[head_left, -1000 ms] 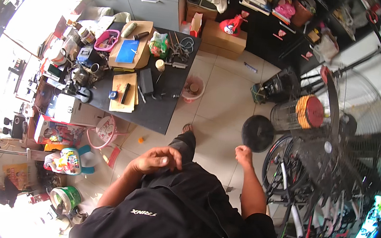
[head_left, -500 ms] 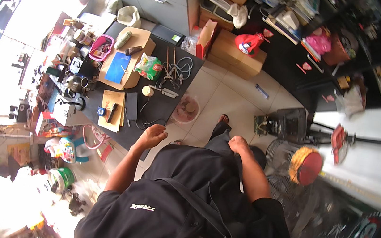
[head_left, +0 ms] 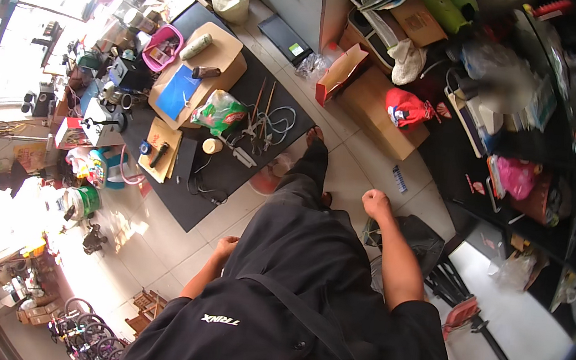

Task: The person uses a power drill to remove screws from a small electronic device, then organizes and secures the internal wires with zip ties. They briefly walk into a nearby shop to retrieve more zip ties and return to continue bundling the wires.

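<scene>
My left hand (head_left: 225, 246) hangs low beside my dark trousers (head_left: 301, 221), partly hidden by them, so its fingers are unclear. Out to the right, my right hand (head_left: 376, 204) is curled closed with nothing visible in it. A black worktable (head_left: 202, 205) stands ahead on the left, holding a cardboard piece with a blue sheet (head_left: 173, 97), a green-and-white plastic bag (head_left: 221, 110), cords, tools and a yellow envelope (head_left: 164, 134). My foot (head_left: 315, 134) is stepped forward near the table's right side.
A cardboard box (head_left: 370, 125) and red bag (head_left: 405, 108) are ahead, beside black shelving (head_left: 553, 191) full of goods. A pale bucket (head_left: 270, 176) sits by the table. A dark wheeled object (head_left: 417, 243) and metal stand (head_left: 504, 354) are at right, several bikes (head_left: 86, 331) lower left.
I have stepped forward and turned, so the shelves and box appear nearer and the bikes show at lower left. My left hand has dropped beside my leg; my right stays out, curled.
</scene>
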### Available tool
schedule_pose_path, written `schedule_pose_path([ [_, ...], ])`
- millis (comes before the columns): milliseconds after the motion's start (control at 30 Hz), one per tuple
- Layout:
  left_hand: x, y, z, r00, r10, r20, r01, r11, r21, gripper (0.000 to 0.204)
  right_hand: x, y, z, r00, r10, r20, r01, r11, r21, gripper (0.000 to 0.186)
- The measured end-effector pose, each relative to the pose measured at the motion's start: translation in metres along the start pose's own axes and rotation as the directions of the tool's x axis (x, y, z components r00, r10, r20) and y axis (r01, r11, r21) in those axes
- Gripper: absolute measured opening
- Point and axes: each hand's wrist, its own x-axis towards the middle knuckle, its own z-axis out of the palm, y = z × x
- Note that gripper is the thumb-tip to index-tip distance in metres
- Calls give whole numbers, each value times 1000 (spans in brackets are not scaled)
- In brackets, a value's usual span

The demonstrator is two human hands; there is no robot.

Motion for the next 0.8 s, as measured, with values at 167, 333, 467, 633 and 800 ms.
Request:
schedule_pose_path([
  [167, 68, 70, 30, 998, -28, 62, 21, 995, 99, 51, -11, 5, -49, 974, 149, 169, -122, 980, -158, 32],
  [333, 55, 229, 24, 943, 331, -29, -333, 939, -83, 39, 30, -29, -106, 993, 114, 33, -105, 972, -209, 25],
  [467, 47, 293, 7, 998, 66, -9, -62, 873, -483, 30, 113, -15, -119, 989, 101, 108, -88, 989, -122, 27],
  [633, 66, 300, -5, 994, -40, -98, -20, 838, -545, 32, 141, -118, -155, 973, -17, 229, -28, 980, 195, 24],
  [800, 59, 300, 14, 972, -159, -174, 31, 819, -574, 24, 163, -189, -198, 935, -277, 222, 261, 960, 101, 27],
])
